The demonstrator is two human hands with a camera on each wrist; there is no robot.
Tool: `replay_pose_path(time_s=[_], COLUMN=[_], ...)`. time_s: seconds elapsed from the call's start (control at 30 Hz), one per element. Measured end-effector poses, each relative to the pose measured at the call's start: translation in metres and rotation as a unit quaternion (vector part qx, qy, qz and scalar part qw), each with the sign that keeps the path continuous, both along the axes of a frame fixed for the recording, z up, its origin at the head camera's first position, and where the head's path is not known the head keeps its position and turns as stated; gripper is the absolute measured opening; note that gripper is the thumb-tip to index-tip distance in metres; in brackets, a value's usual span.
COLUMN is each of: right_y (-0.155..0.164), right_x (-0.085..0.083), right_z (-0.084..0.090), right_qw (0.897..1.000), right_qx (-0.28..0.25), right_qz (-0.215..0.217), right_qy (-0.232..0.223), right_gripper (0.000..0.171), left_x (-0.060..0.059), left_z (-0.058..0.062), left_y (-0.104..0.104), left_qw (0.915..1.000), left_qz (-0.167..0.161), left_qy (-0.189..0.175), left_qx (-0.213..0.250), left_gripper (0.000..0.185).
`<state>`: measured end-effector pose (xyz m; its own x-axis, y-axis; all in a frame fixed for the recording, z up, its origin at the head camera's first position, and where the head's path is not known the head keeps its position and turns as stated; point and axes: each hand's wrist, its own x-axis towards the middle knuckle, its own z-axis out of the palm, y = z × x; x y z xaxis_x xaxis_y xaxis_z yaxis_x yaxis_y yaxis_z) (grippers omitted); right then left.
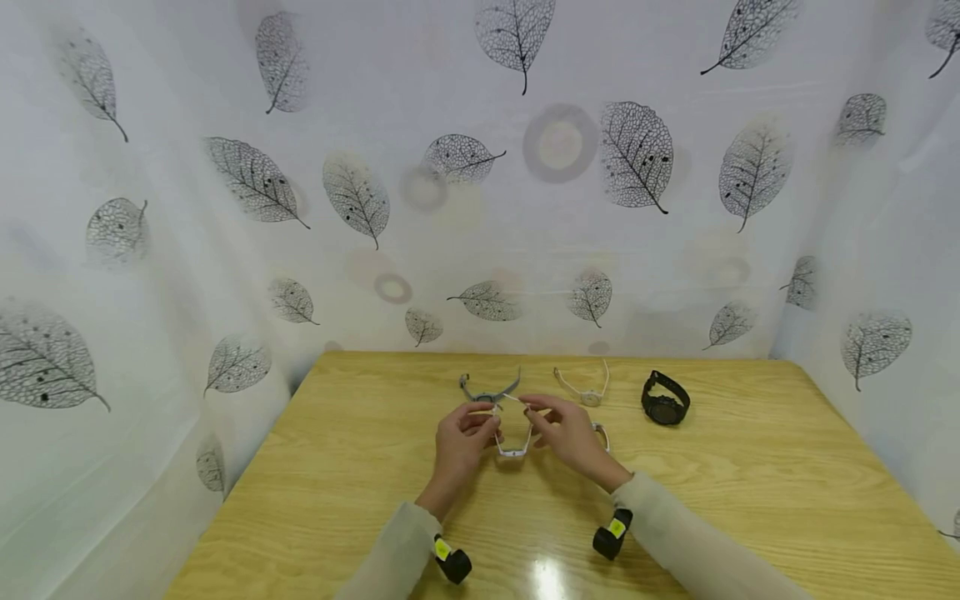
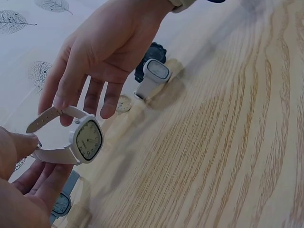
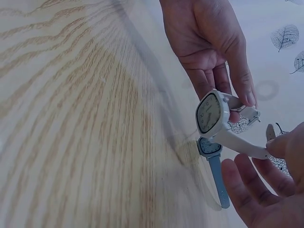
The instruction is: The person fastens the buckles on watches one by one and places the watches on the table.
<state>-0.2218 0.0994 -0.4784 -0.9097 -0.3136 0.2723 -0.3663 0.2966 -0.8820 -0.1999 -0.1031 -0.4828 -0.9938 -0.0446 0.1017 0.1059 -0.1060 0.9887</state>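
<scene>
Both hands hold a white watch [image 1: 513, 450] with a squarish cream dial just above the middle of the wooden table [image 1: 750, 500]. My left hand [image 1: 486, 422] pinches one strap end, the one with the buckle [image 3: 251, 115]. My right hand [image 1: 534, 410] pinches the other strap end between thumb and fingers. The dial [image 2: 88, 139] faces the table side and the straps rise from it in a U. In the right wrist view the watch [image 3: 212, 113] hangs between the left hand [image 3: 240, 97] and the right hand [image 3: 278, 149].
A grey-blue watch [image 1: 489, 393] lies just behind the hands. A thin pale watch [image 1: 585, 392] and a black watch [image 1: 664, 400] lie further right. Another white watch [image 2: 154, 76] rests behind my right hand. Leaf-print sheets wall in the table on three sides.
</scene>
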Motion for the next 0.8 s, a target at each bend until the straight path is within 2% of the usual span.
replay_pose_path(time_s=[0.23,0.4,0.5,0.6,0.8], right_y=[0.004,0.003,0.003,0.006,0.003], right_x=[0.003,0.009,0.009,0.005,0.010], right_z=[0.004,0.014,0.015,0.006,0.010], right_qw=[1.000,0.999,0.999,0.999,0.999], right_qx=[-0.025,-0.024,-0.021,-0.022,-0.012], right_qz=[-0.002,-0.008,-0.004,0.007,0.014], right_qy=[-0.001,-0.027,-0.038,-0.037,-0.029], right_gripper=[0.030,0.029,0.030,0.031,0.029], left_x=[-0.001,-0.003,-0.004,-0.004,-0.004], left_z=[-0.001,-0.003,-0.003,-0.003,-0.002], left_y=[0.000,-0.002,-0.002,-0.003,-0.005], left_qw=[0.9999,0.9990,0.9981,0.9977,0.9976], left_qz=[0.002,0.012,0.016,0.020,0.024], left_qy=[0.011,0.029,0.039,0.045,0.050], left_qx=[0.000,-0.033,-0.045,-0.046,-0.042], left_gripper=[0.025,0.021,0.019,0.018,0.016])
